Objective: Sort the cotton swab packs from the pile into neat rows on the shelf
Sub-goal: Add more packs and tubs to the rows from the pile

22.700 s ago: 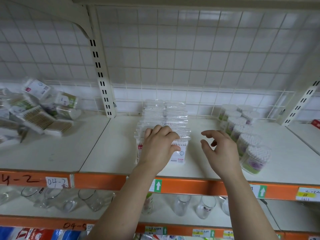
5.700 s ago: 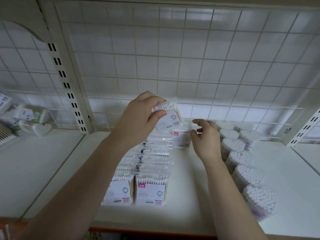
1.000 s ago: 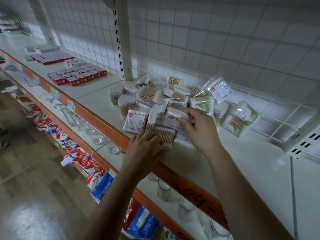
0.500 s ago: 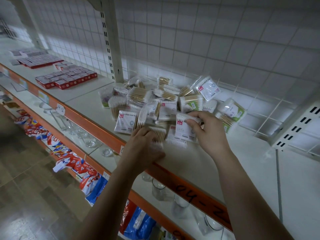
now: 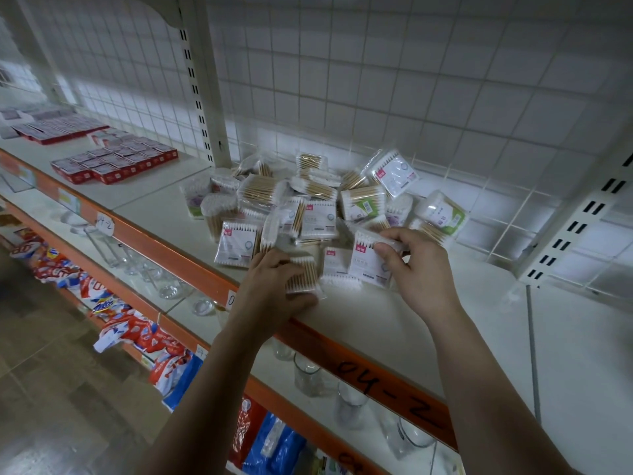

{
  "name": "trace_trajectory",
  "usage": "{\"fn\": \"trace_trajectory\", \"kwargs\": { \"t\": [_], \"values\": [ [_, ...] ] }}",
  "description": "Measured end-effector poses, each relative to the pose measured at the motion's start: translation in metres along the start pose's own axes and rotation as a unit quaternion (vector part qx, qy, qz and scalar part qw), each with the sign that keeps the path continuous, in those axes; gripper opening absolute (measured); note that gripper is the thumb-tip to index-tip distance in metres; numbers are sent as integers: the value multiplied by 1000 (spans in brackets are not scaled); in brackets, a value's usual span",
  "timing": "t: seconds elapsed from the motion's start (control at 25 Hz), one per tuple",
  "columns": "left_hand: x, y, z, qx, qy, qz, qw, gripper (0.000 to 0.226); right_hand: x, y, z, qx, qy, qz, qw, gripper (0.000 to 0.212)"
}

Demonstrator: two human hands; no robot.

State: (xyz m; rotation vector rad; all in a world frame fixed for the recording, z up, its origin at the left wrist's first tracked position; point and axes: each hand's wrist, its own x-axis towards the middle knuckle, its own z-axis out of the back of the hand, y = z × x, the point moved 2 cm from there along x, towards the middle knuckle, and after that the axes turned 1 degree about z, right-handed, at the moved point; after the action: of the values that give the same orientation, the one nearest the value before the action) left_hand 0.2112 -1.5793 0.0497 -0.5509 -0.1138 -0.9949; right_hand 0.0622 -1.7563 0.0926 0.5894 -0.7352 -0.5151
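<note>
Drawn clear of the pile (image 5: pixel 318 204) within the last second, a white cotton swab pack (image 5: pixel 366 265) is pinched in my right hand (image 5: pixel 419 272). My left hand (image 5: pixel 270 289) grips a wooden-stick pack (image 5: pixel 303 274) near the shelf (image 5: pixel 394 323) front. I judge both ready for rows.

Left of the slotted upright (image 5: pixel 202 97) lie rows of flat red boxes (image 5: pixel 116 162); below it stand clear glasses (image 5: pixel 308 375), and lower still bright bags (image 5: pixel 137 334).
</note>
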Motion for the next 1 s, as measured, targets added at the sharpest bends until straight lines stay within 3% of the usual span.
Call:
{"fn": "trace_trajectory", "kwargs": {
  "t": [0.28, 0.52, 0.68, 0.88, 1.0],
  "values": [
    [2, -3, 0, -11, 27, -3, 1000, 52, -6, -2, 6, 15, -17, -8, 1000, 22],
    [8, -2, 0, -25, 55, -26, 998, 64, -10, -4, 5, 17, -15, -10, 1000, 24],
    [11, -2, -3, -9, 54, -50, 997, 61, -12, -3, 8, 20, -15, -10, 1000, 22],
    [9, -7, -3, -1, 5, -79, 997, 43, -16, -2, 18, 20, -27, -22, 999, 20],
    [8, -14, 4, -6, -39, -76, 996, 44, -19, 1, 24, 7, -28, -21, 999, 17]
  ]
}}
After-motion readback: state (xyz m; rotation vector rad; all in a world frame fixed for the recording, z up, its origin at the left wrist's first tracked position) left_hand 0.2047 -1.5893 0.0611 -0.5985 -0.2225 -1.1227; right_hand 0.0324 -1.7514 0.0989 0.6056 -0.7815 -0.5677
